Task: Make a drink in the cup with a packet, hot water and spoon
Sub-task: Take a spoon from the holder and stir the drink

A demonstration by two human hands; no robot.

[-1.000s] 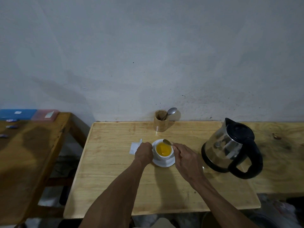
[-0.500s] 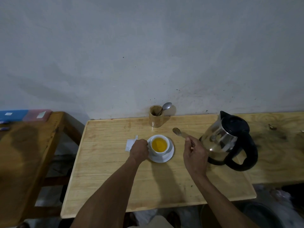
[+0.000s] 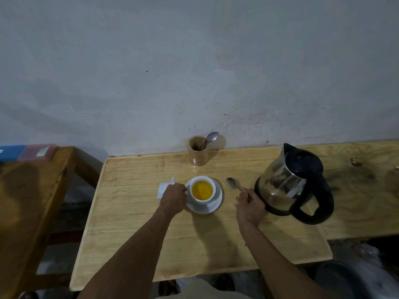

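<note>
A white cup [image 3: 206, 199] full of orange-yellow liquid stands on a white saucer [image 3: 216, 205] in the middle of the light wooden table [image 3: 133, 223]. My left hand [image 3: 173, 198] grips the cup's left side, where the handle is hidden. My right hand [image 3: 249, 207] holds a metal spoon [image 3: 233, 184] by its handle, the bowl low over the table to the right of the saucer. A white torn packet [image 3: 164, 189] lies left of the cup, partly behind my left hand. The steel kettle [image 3: 291, 184] with its black handle stands just right of my right hand.
A wooden holder [image 3: 198, 151] with another spoon [image 3: 210, 139] stands at the wall behind the cup. A second, darker table [image 3: 26, 190] lies to the left with blue and pink boxes [image 3: 36, 151]. A dark bin [image 3: 343, 281] sits on the floor at the lower right.
My right hand has lifted the spoon out of the cup and carried it right, then lowered it toward the table beside the saucer. My left hand stays at the cup.
</note>
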